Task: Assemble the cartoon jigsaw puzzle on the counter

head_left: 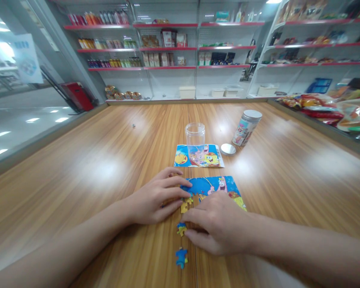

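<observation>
Wood-look surface had a jigsaw puzzle right by the person, long axis left-to-right, picture upright toward them. Picture card lay just beyond, same way round, probably for easy comparing. Left hand was spread loosely at the puzzle's left edge, maybe steadying it. Right hand had thumb and finger narrow by a yellow-and-blue piece; couldn't tell if gripped.

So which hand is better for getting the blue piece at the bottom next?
Probably the right hand: it's nearer the blue piece, while the left hand is farther up, at the puzzle's left edge.
</observation>
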`<state>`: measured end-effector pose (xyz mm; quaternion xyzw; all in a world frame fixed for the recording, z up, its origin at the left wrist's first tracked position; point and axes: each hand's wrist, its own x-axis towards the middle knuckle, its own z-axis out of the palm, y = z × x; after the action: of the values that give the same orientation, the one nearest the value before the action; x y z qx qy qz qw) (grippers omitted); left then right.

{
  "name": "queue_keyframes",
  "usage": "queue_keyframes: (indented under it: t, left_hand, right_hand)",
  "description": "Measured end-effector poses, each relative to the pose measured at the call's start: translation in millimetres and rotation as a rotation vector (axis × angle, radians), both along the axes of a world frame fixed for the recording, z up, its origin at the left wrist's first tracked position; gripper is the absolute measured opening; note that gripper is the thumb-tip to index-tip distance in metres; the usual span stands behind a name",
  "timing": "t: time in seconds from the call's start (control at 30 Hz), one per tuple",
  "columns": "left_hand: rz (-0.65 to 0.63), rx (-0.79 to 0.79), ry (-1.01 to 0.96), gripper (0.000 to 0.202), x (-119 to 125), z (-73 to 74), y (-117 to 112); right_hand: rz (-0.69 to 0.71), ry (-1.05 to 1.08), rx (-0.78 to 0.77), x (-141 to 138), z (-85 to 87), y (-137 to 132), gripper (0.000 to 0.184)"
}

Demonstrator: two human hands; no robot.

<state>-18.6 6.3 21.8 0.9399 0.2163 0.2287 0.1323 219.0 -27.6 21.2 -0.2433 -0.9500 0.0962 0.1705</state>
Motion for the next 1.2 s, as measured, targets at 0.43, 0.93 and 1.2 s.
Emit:
queue_keyframes:
  t: [0.43, 0.93, 1.2]
  left_hand:
    - [0.002, -0.035, 0.008, 0.028, 0, 0.7, 0]
    - [0.008, -0.061, 0.022, 0.027, 0, 1.5, -1]
    - [0.006, -0.118, -0.012, 0.029, 1, 2.3, 0]
  right_hand:
    - [0.007, -0.03, -0.008, 4, 1.6, 2, 0.013]
    - [0.006, -0.012, -0.109, 10, 0.5, 5, 0.021]
    - [0.153, 0.042, -0.082, 9, -0.7, -1, 0.012]
